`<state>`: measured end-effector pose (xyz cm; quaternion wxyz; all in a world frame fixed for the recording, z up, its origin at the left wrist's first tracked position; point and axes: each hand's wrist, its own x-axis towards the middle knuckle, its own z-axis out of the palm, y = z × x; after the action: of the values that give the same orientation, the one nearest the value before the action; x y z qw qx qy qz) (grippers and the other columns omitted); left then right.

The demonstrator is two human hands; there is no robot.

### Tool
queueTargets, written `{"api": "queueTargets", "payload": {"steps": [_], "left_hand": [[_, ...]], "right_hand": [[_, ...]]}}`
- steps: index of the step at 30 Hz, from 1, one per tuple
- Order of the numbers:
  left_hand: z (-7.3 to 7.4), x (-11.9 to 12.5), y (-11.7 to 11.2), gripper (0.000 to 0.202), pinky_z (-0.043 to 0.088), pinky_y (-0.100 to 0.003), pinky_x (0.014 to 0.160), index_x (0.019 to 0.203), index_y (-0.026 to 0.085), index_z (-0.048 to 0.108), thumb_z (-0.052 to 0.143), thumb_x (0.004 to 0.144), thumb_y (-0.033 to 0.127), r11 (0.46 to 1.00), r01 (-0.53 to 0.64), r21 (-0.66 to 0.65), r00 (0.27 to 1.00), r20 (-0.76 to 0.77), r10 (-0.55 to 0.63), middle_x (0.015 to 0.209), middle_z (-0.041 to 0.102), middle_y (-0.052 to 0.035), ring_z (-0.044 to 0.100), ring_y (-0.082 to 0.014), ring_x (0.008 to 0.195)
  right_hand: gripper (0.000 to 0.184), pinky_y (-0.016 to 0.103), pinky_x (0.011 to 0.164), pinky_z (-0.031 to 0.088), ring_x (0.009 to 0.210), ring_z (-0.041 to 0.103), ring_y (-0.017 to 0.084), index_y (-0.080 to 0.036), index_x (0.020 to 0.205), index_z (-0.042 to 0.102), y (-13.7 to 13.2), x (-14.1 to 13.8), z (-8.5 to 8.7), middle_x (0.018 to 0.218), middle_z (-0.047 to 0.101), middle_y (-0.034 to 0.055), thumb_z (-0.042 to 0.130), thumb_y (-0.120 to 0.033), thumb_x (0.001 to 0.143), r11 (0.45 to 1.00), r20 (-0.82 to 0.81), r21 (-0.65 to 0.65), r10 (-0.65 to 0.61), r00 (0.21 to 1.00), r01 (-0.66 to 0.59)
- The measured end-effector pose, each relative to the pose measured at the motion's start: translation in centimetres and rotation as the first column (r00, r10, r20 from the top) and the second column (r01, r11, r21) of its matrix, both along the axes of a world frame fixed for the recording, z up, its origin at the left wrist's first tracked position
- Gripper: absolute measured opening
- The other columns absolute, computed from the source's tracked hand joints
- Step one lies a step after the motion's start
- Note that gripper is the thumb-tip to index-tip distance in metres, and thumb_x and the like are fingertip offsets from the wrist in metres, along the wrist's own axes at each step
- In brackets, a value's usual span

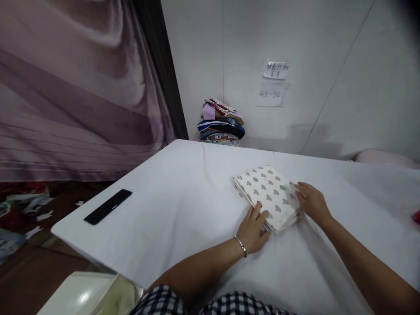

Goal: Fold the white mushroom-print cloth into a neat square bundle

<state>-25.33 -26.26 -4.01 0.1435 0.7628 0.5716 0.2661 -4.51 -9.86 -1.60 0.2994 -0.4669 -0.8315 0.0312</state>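
A folded white cloth [271, 192] with grey mushroom-like shapes and a few green marks lies on the white-covered table [157, 197]. Several layers show along its near-left edge. My left hand [253, 229], with a silver bracelet [241, 246] at the wrist, rests its fingertips over the near edge of the cloth. Its fingers are apart and the thumb sticks out by the near corner. At the right side, my right hand [311, 201] pinches the cloth's edge between thumb and fingers; the fingertips are partly hidden.
A black phone-like slab [108, 207] lies near the table's left edge. A stack of folded fabrics [221, 122] stands at the back against the wall, below paper signs [271, 92]. A pink curtain [72, 87] hangs at left. Scraps [39, 216] litter the floor beside a white lidded bin [78, 293].
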Motion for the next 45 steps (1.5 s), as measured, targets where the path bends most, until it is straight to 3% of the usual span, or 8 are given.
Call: {"api": "queueTargets", "payload": {"steps": [4, 7, 11, 16, 21, 29, 41, 45], "left_hand": [[0.4, -1.5, -0.1, 0.059, 0.029, -0.043, 0.108, 0.131, 0.021, 0.033, 0.053, 0.076, 0.022, 0.998, 0.063, 0.025, 0.998, 0.021, -0.063, 0.144, 0.025, -0.0079, 0.022, -0.0212, 0.133], [0.6, -3.4, 0.8, 0.053, 0.033, -0.034, 0.106, 0.128, 0.020, 0.039, 0.047, 0.076, 0.013, 0.999, 0.033, 0.035, 0.996, 0.080, -0.036, 0.141, 0.032, -0.0057, 0.032, -0.0177, 0.128], [1.2, -7.4, 3.7, 0.045, 0.034, -0.031, 0.105, 0.116, 0.015, 0.053, 0.036, 0.076, 0.003, 0.972, -0.220, 0.083, 0.969, 0.130, 0.208, 0.139, 0.035, -0.0044, 0.040, -0.0189, 0.123], [1.9, -11.9, 8.5, 0.038, 0.035, -0.037, 0.103, 0.114, 0.018, 0.055, 0.043, 0.080, 0.008, 0.904, -0.420, 0.087, 0.906, 0.104, 0.411, 0.127, 0.050, -0.0055, 0.044, -0.0174, 0.118], [2.0, -13.0, 11.0, 0.034, 0.039, -0.034, 0.098, 0.110, 0.019, 0.059, 0.040, 0.084, 0.011, 0.939, -0.343, 0.009, 0.937, 0.067, 0.342, 0.116, 0.060, -0.0027, 0.052, -0.0167, 0.109], [2.6, -14.2, 12.0, 0.030, 0.041, -0.027, 0.093, 0.105, 0.025, 0.063, 0.045, 0.083, 0.016, 0.992, -0.081, 0.094, 0.984, -0.149, 0.094, 0.115, 0.060, 0.0017, 0.050, -0.0141, 0.108], [3.8, -13.6, 14.1, 0.025, 0.041, -0.031, 0.078, 0.106, 0.021, 0.054, 0.046, 0.082, 0.015, 0.968, 0.221, 0.116, 0.775, -0.623, -0.102, 0.113, 0.056, -0.0039, 0.049, -0.0184, 0.099], [3.2, -13.2, 14.5, 0.019, 0.041, -0.030, 0.073, 0.098, 0.019, 0.053, 0.041, 0.084, 0.014, 0.983, 0.163, 0.085, 0.745, -0.663, -0.066, 0.105, 0.056, -0.0069, 0.051, -0.0187, 0.094]], "right_hand": [[0.043, 0.049, 0.103, 0.024, 0.125, 0.036, 0.025, -0.021, 0.127, 0.045, -6.6, -4.1, -0.7, 0.132, 0.047, 0.0091, 0.038, -0.036, 0.087, 0.966, 0.131, 0.053, 0.243, 0.961, -0.252], [0.059, 0.051, 0.102, 0.026, 0.127, 0.034, 0.027, -0.019, 0.138, 0.027, -10.2, -6.2, -2.8, 0.136, 0.041, 0.0121, 0.042, -0.038, 0.085, 0.916, 0.262, 0.078, 0.363, 0.894, -0.394], [0.061, 0.048, 0.102, 0.027, 0.128, 0.032, 0.026, -0.021, 0.141, 0.017, -11.3, -6.4, -4.7, 0.139, 0.036, 0.0102, 0.041, -0.032, 0.086, 0.913, 0.312, 0.133, 0.331, 0.890, -0.386], [0.060, 0.047, 0.100, 0.029, 0.127, 0.034, 0.026, -0.016, 0.141, 0.018, -11.0, -6.0, -4.8, 0.136, 0.041, 0.0127, 0.041, -0.027, 0.087, 0.905, 0.319, 0.190, 0.310, 0.896, -0.381], [0.060, 0.045, 0.100, 0.030, 0.127, 0.034, 0.025, -0.016, 0.140, 0.021, -10.9, -6.1, -5.0, 0.136, 0.041, 0.0120, 0.043, -0.028, 0.086, 0.904, 0.319, 0.180, 0.320, 0.892, -0.388], [0.059, 0.044, 0.098, 0.031, 0.126, 0.036, 0.024, -0.017, 0.140, 0.023, -10.7, -6.0, -4.8, 0.136, 0.042, 0.0108, 0.042, -0.025, 0.084, 0.903, 0.286, 0.168, 0.338, 0.896, -0.395], [0.058, 0.044, 0.097, 0.032, 0.125, 0.036, 0.025, -0.016, 0.140, 0.024, -10.7, -6.2, -4.7, 0.135, 0.042, 0.0113, 0.042, -0.025, 0.085, 0.903, 0.290, 0.187, 0.326, 0.900, -0.387], [0.060, 0.044, 0.097, 0.032, 0.125, 0.036, 0.025, -0.016, 0.139, 0.024, -10.7, -6.2, -4.7, 0.135, 0.043, 0.0114, 0.044, -0.025, 0.084, 0.901, 0.287, 0.189, 0.330, 0.899, -0.391]]}}
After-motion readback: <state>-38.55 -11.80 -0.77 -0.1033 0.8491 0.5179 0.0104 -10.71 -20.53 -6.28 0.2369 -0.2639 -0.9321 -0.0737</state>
